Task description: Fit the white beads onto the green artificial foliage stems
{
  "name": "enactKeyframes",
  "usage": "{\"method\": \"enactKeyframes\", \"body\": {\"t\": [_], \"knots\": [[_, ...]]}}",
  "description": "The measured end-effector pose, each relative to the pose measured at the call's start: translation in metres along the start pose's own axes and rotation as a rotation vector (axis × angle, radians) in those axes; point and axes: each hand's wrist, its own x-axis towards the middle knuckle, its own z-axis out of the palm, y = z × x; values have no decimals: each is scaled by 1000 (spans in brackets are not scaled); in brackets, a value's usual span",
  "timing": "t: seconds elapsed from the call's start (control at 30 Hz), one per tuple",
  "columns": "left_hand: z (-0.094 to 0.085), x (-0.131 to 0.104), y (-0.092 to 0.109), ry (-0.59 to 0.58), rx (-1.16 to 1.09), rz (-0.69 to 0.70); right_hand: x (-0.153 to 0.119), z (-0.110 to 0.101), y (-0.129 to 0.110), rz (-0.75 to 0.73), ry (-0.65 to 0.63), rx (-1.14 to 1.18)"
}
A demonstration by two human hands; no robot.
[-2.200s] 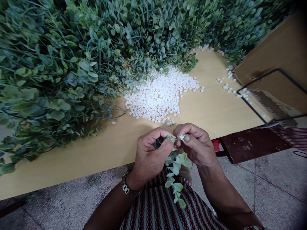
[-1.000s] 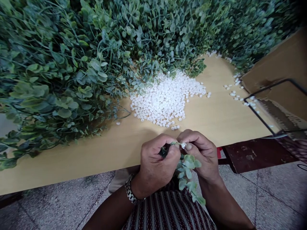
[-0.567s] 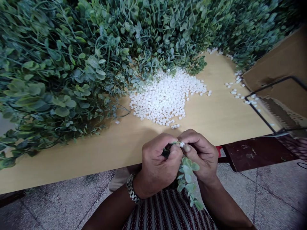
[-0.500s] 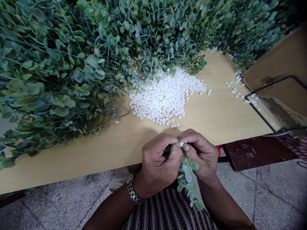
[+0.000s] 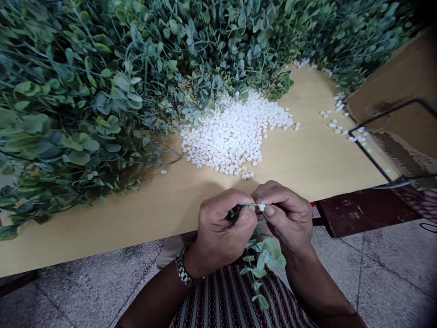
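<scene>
My left hand (image 5: 225, 225) is closed around the stem of an artificial leaf sprig (image 5: 264, 259), whose pale green leaves hang down between my wrists. A short bit of the stem sticks out past its thumb and forefinger. Against that stem end, my right hand (image 5: 287, 216) pinches a small white plastic bead (image 5: 261, 207) between thumb and forefinger. Both hands are close together at the table's near edge. Just beyond them lies a pile of similar white beads (image 5: 228, 136), with a few strays around it.
Artificial foliage (image 5: 112, 91) is heaped along the back and left of the tan table (image 5: 300, 168). At right stand a torn cardboard box (image 5: 399, 82) and a black metal frame (image 5: 370, 157), with scattered beads beside them. A dark red bench (image 5: 365, 212) is below.
My hands have drawn slightly apart, leaving more stem showing between the left fingertips and the white bead. The hanging leaves have swung left and downward.
</scene>
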Motion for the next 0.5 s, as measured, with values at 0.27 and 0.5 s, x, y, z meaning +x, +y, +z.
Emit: {"method": "enactKeyframes", "body": {"t": [0.27, 0.5], "knots": [[-2, -1, 0, -5, -69, -28, 0, -1, 0, -39, -48, -11], [-3, 1, 1, -13, 18, 59, -1, -2, 0, -82, -64, -76]]}}
